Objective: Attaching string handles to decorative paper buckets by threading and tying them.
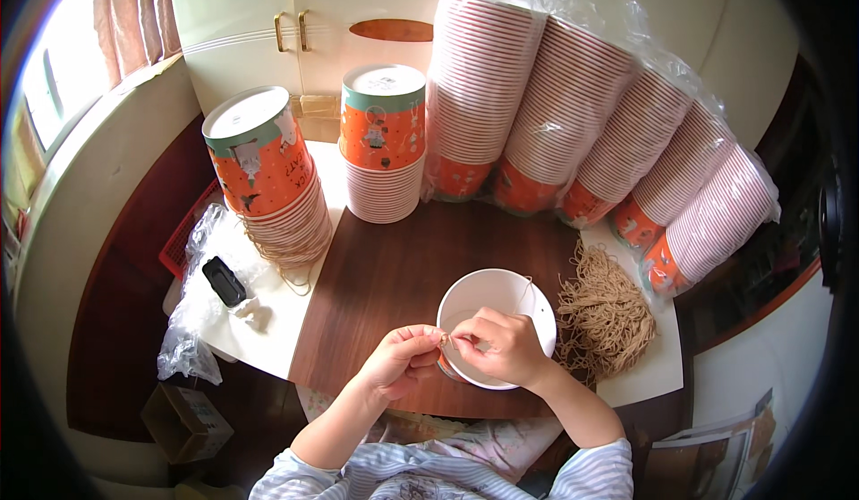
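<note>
A white paper bucket [474, 299] stands on the brown board in front of me, its mouth facing up. At the near left of its rim, my left hand [404, 358] pinches a thin tan cord [445, 341] between thumb and fingers. My right hand [503, 348] pinches the same cord close by, over the bucket's mouth, with its fingers curled. A bit of cord also shows at the bucket's far rim. Most of the bucket's near side is hidden by my hands. Right of the bucket lies a loose heap of tan cords [608, 312].
Two stacks of upturned orange and green buckets, a left one [259, 164] with cords around it and a middle one [383, 128], stand at the back. Several plastic-wrapped bucket stacks [488, 79] line the far right. A black tray [224, 282] lies by clear plastic [183, 348].
</note>
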Tool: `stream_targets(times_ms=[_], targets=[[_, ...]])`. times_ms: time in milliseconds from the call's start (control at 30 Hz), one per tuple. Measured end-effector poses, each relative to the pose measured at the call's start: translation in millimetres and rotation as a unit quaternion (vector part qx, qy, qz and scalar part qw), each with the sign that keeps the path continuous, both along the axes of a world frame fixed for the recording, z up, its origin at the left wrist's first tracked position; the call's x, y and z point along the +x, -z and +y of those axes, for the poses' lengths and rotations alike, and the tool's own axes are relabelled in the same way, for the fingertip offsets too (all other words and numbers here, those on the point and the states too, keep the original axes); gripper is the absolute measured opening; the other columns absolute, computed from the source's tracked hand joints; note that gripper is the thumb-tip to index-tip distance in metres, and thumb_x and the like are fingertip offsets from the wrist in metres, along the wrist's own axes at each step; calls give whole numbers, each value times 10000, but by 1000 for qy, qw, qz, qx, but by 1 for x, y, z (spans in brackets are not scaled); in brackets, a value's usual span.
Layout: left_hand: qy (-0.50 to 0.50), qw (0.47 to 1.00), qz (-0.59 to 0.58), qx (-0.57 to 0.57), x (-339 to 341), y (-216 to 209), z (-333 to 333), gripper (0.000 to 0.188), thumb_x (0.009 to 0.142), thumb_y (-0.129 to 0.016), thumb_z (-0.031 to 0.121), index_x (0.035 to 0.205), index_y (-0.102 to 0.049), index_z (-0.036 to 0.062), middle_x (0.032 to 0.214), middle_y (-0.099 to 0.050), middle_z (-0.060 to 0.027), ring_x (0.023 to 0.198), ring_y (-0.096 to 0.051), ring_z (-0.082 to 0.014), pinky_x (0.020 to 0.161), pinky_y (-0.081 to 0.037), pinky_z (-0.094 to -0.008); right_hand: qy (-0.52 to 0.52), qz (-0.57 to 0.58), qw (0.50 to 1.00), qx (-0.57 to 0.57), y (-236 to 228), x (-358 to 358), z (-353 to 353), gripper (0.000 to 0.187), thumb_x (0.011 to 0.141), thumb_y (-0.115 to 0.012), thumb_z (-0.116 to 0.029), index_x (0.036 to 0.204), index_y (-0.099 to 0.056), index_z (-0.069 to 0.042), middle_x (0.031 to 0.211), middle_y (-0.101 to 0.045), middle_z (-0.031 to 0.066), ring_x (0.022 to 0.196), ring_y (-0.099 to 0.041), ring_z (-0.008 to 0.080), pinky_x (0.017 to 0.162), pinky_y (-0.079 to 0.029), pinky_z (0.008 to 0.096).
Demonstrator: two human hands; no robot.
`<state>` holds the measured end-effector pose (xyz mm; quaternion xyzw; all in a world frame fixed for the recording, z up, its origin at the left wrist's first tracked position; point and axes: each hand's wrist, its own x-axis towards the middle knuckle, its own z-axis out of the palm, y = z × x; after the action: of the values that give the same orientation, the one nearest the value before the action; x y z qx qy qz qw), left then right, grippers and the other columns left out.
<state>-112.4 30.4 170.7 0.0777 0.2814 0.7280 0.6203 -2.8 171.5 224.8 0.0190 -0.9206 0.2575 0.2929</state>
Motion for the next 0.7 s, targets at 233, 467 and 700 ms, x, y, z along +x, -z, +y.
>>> stream_targets(times_ms=[233,467,700], targets=[[-50,997,58,-8,7,-6,-2,91,850,-574,105,863,-615,25,712,-568,30,547,-397,2,473,-283,-153,9,-19,1000,-5,-12,1,-4,107,653,-705,-116,709,-614,-126,486,-527,20,433,-552,151,417,-421,267],[-80,993,76,28,8,0,-5,91,836,-597,88,873,-611,6,783,-610,-16,625,-495,-19,515,-353,-151,28,2,998,49,-4,0,-11,110,703,-665,-150,688,-561,-120,575,-578,15,510,-579,182,444,-432,298],[-112,988,101,2,14,3,-5,113,836,-598,84,890,-600,-15,852,-622,-63,765,-577,-85,661,-461,-197,61,-36,997,18,-6,2,-18,93,715,-653,-145,695,-567,-118,577,-581,21,517,-579,196,452,-431,314]])
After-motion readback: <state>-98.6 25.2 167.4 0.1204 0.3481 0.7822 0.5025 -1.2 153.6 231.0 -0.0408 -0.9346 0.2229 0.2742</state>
